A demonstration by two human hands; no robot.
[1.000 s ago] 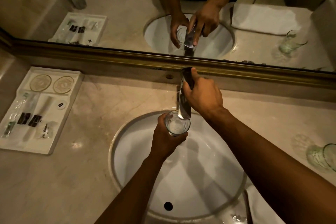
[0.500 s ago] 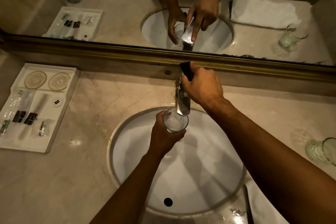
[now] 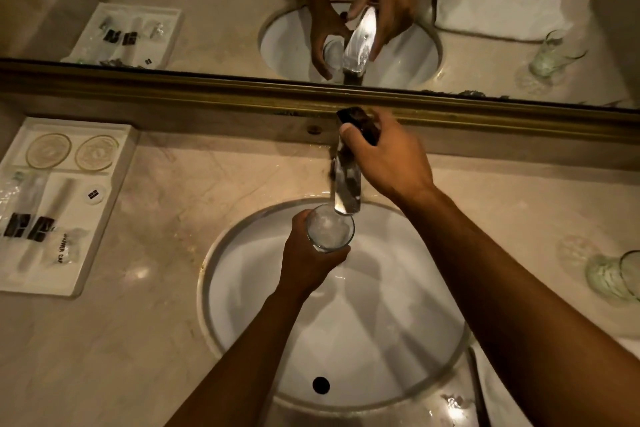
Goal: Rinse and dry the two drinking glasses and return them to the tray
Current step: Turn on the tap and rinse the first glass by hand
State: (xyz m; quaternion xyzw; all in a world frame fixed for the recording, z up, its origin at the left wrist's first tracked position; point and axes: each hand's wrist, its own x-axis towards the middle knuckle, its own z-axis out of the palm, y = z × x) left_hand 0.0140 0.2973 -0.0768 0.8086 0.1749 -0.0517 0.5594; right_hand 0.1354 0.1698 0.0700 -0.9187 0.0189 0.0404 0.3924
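While the left hand [image 3: 310,262] reaches in from the lower edge with its forearm angled up over the sink [image 3: 221,291], its fingers and thumb curl round the wall of a drinking glass [image 3: 330,228], holding it upright with the mouth facing up. The glass rim sits just under the tip of the faucet spout [image 3: 346,184], past the left fingertips. The right arm stretches in from the lower right, wrist bent, and the right hand [image 3: 388,158] rests on top of the faucet; its thumb presses the near side of the dark lever [image 3: 356,121] and the fingers wrap over the far side, blurred. A second glass [image 3: 614,276] lies on its side on the counter [image 3: 166,211], well beyond the right forearm. The tray [image 3: 104,218] sits well left of the left hand, two round coasters [image 3: 48,150] in its far compartment.
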